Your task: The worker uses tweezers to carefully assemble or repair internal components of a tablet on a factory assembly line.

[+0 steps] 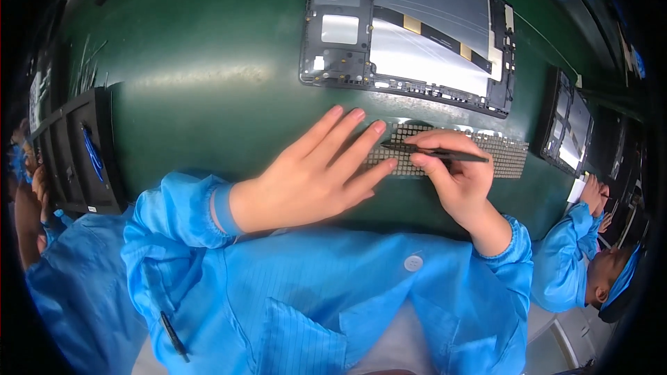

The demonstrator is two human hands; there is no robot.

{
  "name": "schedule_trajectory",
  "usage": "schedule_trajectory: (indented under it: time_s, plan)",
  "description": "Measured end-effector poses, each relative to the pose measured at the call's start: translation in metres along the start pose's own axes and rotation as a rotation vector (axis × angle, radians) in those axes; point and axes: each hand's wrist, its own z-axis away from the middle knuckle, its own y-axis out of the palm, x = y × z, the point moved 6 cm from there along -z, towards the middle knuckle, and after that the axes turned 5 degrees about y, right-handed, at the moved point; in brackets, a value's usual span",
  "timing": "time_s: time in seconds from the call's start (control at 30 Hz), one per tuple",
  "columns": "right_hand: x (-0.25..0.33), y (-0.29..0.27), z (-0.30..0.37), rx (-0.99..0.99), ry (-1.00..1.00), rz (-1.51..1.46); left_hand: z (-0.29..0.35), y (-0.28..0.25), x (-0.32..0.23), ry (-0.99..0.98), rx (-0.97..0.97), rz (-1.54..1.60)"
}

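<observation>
Black tweezers (467,157) are pinched between the thumb and fingers of my right hand (464,184). Their tips point left, over a sheet of small greyish square pads (508,158) that lies on the table. My left hand (299,180) is flat with its fingers spread, and its fingertips reach the sheet's left end. Whether a pad sits between the tweezer tips is too small to tell. Beyond both hands lies a large black device frame (340,62), perhaps a tablet's, with a silver panel and a dark strip with gold patches across it.
The tabletop (194,48) is green. At the left stands a black tray (66,156) with a blue item in it. Another similar device frame (566,128) lies to the right, near a co-worker's hands (593,194). Another person's blue sleeve shows at far left.
</observation>
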Motion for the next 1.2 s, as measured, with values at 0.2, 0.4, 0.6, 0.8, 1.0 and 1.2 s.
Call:
schedule_trajectory:
  time_s: [0.2, 0.4, 0.6, 0.8, 1.0, 1.2]
  plan:
    - [0.013, -0.017, -0.001, -0.047, -0.121, -0.1, -0.001, -0.001, 0.0, -0.012, -0.004, 0.005]
    - [0.004, -0.105, -0.024, -0.207, -0.23, -0.034, -0.003, 0.001, 0.0, -0.016, 0.014, 0.029]
    - [-0.004, -0.11, -0.026, -0.205, -0.235, -0.02, -0.005, 0.002, 0.001, -0.016, 0.035, 0.024]
    - [0.001, -0.106, -0.024, -0.218, -0.221, 0.033, -0.002, 0.0, 0.002, -0.021, 0.037, 0.026]
    - [0.017, -0.09, -0.003, -0.338, -0.371, 0.169, -0.001, -0.001, 0.002, -0.03, 0.027, 0.024]
    - [0.008, -0.014, 0.003, -0.009, -0.003, -0.078, 0.003, 0.0, 0.001, -0.023, 0.013, -0.011]
